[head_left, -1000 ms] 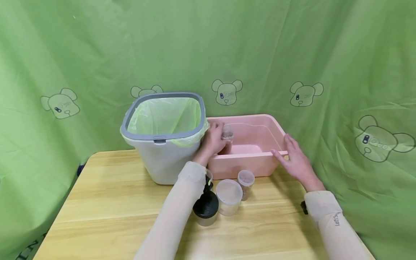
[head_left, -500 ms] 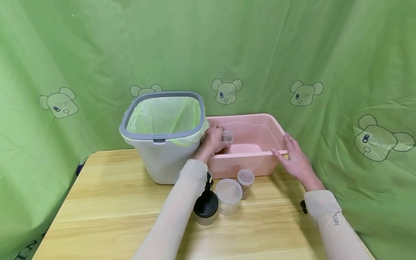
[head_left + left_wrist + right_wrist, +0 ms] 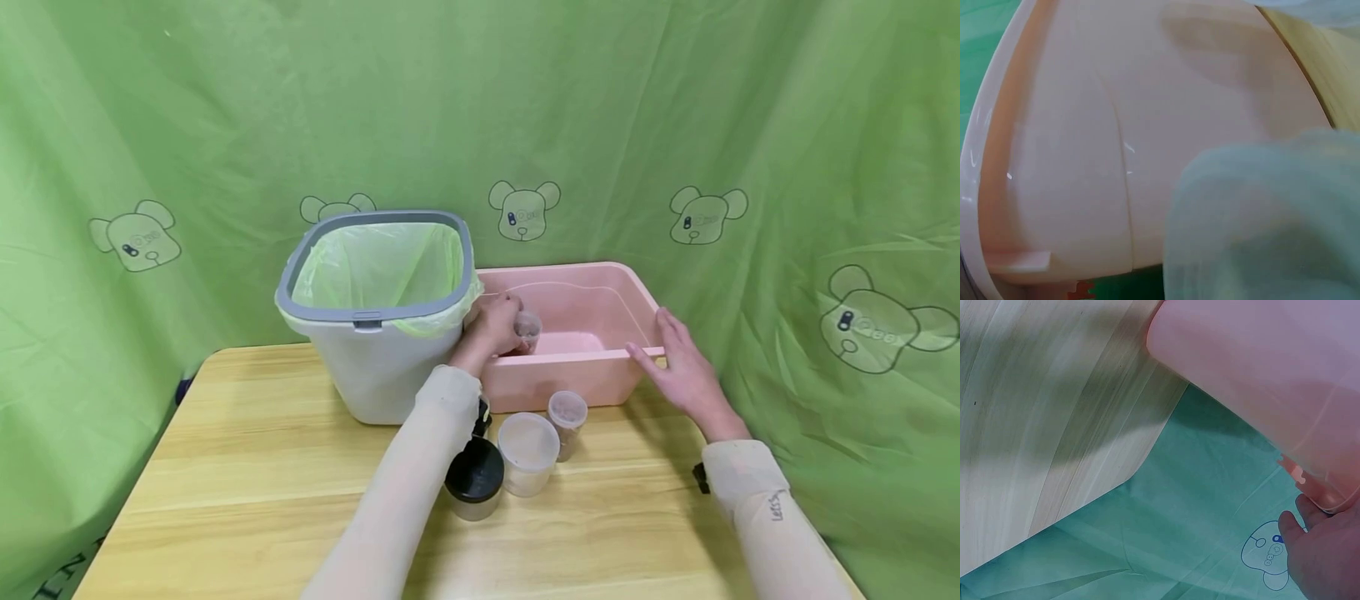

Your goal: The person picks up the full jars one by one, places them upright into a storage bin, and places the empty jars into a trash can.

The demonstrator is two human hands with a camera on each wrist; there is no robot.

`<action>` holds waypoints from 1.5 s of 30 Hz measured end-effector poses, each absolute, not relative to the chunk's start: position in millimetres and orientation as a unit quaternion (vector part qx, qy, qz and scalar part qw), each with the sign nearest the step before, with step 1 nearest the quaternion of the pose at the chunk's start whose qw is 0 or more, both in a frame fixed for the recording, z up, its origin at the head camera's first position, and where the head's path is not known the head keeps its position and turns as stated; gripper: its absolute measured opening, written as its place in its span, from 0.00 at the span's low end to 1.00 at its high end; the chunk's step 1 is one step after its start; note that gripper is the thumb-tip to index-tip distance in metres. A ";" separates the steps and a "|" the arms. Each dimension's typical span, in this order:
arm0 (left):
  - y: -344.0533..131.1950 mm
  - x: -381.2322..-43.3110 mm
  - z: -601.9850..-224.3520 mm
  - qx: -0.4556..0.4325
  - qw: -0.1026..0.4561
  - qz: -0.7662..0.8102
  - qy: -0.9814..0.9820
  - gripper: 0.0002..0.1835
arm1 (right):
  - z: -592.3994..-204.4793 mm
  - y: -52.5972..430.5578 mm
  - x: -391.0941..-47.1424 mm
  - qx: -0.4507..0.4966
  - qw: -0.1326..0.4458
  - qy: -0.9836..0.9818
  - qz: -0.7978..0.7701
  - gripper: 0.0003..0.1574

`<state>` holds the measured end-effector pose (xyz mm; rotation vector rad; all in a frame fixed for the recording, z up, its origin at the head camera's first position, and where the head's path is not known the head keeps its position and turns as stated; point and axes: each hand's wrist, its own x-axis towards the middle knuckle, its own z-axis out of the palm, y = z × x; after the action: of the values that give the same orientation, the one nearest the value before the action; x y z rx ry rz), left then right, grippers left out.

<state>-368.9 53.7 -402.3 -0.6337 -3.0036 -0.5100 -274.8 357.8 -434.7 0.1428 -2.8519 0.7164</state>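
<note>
Inside the left end of the pink plastic tub point(image 3: 577, 375), my left hand point(image 3: 493, 327) holds a small clear jar point(image 3: 529, 330) by its side. Dark bits show in the jar; its lower part is hidden behind the tub's front wall. My right hand point(image 3: 681, 371) grips the tub's front right corner, with the thumb at the front rim and fingers along the right rim. In the right wrist view, fingertips point(image 3: 1291, 524) show at the rim. The left wrist view shows the tub's pink wall point(image 3: 1085, 144) and no left fingers.
A grey bin point(image 3: 390, 367) with a green liner point(image 3: 375, 258) stands left of the tub. In front of it are a black-lidded jar point(image 3: 476, 477), a wide clear tub with a lid point(image 3: 528, 446) and a narrow clear jar point(image 3: 567, 417). A green curtain point(image 3: 600, 108) hangs behind.
My left hand has lowered the small jar further into the pink tub, slightly toward the front. The right hand, the bin and the other jars have stayed put.
</note>
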 end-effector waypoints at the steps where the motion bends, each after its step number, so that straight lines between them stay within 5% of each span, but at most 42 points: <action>1: 53.9 -369.0 -402.5 -0.213 0.010 -0.158 -0.964 0.31 | -434.7 357.8 -275.0 0.048 0.099 -0.964 0.242 0.59; 12: 54.6 -369.5 -404.8 -0.301 -0.062 -0.156 -0.939 0.24 | -435.2 357.8 -273.7 0.050 0.100 -0.963 0.244 0.59; 33: 56.0 -367.9 -403.2 -0.289 -0.065 -0.143 -0.944 0.31 | -435.4 357.7 -274.1 0.051 0.105 -0.963 0.245 0.59; 45: 49.6 -349.2 -392.5 -0.320 0.013 -0.213 -0.923 0.28 | -434.1 358.2 -271.3 0.055 0.108 -0.961 0.247 0.58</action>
<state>-349.2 49.6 -392.5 -0.9970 -2.8753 -0.6641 -271.3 358.2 -434.1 0.1608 -2.8278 0.7280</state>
